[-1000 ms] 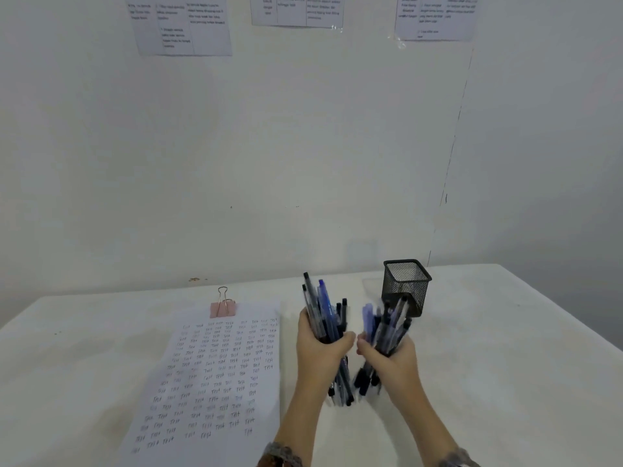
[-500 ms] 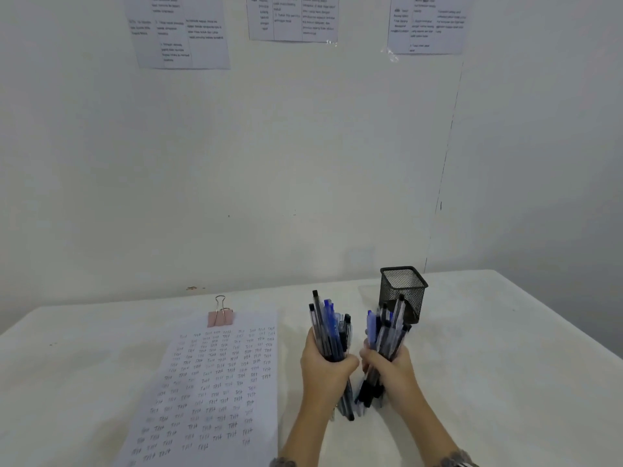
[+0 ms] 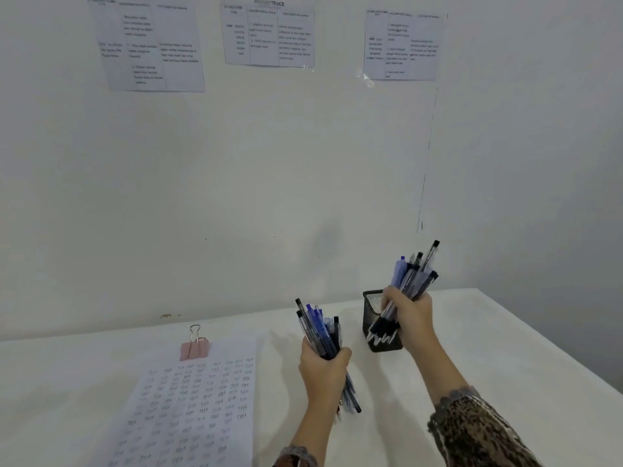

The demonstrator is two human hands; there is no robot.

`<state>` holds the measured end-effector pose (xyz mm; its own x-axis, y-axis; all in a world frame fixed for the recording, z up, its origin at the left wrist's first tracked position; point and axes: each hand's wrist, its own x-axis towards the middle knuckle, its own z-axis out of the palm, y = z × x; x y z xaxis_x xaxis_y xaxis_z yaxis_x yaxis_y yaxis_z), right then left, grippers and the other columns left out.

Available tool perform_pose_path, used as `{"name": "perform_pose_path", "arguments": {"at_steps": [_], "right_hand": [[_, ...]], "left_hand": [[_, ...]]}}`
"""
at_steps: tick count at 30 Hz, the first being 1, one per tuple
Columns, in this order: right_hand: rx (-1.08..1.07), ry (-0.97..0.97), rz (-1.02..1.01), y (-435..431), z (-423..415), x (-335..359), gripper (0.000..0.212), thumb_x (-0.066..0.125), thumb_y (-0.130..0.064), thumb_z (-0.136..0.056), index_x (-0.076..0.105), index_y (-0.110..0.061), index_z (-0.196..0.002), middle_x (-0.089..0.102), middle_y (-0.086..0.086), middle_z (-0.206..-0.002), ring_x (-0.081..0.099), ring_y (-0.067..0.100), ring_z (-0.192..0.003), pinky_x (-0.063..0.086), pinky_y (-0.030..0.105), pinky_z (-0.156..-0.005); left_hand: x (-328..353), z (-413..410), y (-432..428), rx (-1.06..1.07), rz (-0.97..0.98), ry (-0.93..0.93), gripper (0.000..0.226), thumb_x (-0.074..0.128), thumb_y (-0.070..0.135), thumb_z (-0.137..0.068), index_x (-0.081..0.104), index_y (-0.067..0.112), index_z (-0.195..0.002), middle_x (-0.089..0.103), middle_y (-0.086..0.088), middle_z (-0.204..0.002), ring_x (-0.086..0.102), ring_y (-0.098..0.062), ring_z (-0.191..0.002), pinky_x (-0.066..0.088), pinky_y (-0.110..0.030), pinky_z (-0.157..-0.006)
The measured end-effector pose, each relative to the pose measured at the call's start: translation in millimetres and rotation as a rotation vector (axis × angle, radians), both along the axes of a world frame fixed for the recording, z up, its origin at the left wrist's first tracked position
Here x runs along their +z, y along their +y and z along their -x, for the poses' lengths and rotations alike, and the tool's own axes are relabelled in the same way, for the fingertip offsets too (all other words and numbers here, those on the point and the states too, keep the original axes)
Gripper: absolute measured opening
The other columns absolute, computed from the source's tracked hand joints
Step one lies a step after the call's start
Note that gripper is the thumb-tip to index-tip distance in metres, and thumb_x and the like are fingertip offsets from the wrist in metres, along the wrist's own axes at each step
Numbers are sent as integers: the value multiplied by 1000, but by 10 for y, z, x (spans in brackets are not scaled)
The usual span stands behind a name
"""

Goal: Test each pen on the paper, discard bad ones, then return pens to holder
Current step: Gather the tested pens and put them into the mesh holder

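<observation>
My left hand (image 3: 322,369) grips a bundle of blue and black pens (image 3: 320,328), held upright over the white table, right of the paper. My right hand (image 3: 409,315) grips a second bundle of pens (image 3: 413,274), raised and tilted in front of the black mesh holder (image 3: 371,311); their tips hang in front of the holder's front wall. The test paper (image 3: 188,409) lies at the left, covered with rows of small pen marks and clamped at its top by a pink binder clip (image 3: 194,348).
The white table (image 3: 505,365) runs back to a white wall with three printed sheets (image 3: 269,35) taped high up. The table's right edge slopes away at the far right. My right forearm wears a patterned sleeve (image 3: 478,433).
My right hand has lifted its bundle of pens up and to the right, to the holder. My left hand stays about where it was with its own bundle. The camera has tilted slightly.
</observation>
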<state>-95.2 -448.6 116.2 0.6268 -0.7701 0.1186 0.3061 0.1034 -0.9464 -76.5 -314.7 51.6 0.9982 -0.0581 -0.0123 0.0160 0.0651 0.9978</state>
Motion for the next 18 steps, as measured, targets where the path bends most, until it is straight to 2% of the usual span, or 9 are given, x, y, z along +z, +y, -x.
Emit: {"name": "perform_pose_path", "arguments": {"at_steps": [3, 6, 8, 10, 13, 15, 18], "right_hand": [[-33, -98, 45, -203, -119, 193, 16, 60, 7, -82, 56, -6, -74, 58, 5, -56, 56, 12, -46, 48, 27, -53], [-66, -124, 108, -358, -266, 296, 8, 61, 9, -81, 57, 2, -83, 60, 3, -59, 59, 6, -49, 50, 19, -52], [-62, -104, 134, -428, -371, 300, 11, 61, 9, -81, 56, 2, -88, 59, 8, -67, 59, 3, -48, 50, 21, -54], [-44, -59, 164, -480, -465, 269, 14, 61, 9, -81, 55, -4, -83, 58, 8, -70, 60, 3, -50, 49, 25, -59], [-7, 24, 208, -565, -582, 155, 23, 62, 8, -80, 54, -13, -79, 60, 10, -72, 61, 17, -61, 48, 33, -66], [29, 96, 241, -621, -634, 47, 23, 63, 7, -79, 55, -14, -79, 61, 12, -74, 60, 27, -69, 48, 37, -72], [51, 199, 286, -681, -679, -99, 20, 67, 4, -77, 56, -13, -81, 64, 15, -79, 61, 31, -76, 50, 37, -73]], "left_hand": [[20, -49, -98, 18, 11, -6, 38, 68, -1, -64, 50, 28, -82, 64, -4, -79, 63, -22, -72, 54, -33, -65], [56, -85, -187, 39, 47, -17, 38, 67, -3, -65, 51, 25, -87, 62, 1, -79, 61, -14, -71, 49, -23, -60], [76, -122, -257, 42, 62, -30, 36, 67, -3, -65, 52, 22, -88, 63, 1, -79, 60, -12, -70, 47, -18, -58], [88, -177, -329, 40, 64, -40, 35, 67, -2, -65, 53, 19, -89, 63, -1, -78, 59, -12, -67, 46, -14, -55], [87, -269, -441, 32, 61, -53, 37, 67, -3, -65, 54, 17, -94, 63, -1, -78, 59, -13, -66, 47, -12, -53], [76, -323, -517, 26, 56, -53, 40, 67, -2, -65, 54, 19, -95, 63, 1, -78, 60, -12, -68, 48, -14, -57], [56, -372, -615, 9, 62, -42, 41, 67, -2, -64, 54, 22, -94, 64, 3, -78, 62, -9, -68, 47, -11, -58]]}}
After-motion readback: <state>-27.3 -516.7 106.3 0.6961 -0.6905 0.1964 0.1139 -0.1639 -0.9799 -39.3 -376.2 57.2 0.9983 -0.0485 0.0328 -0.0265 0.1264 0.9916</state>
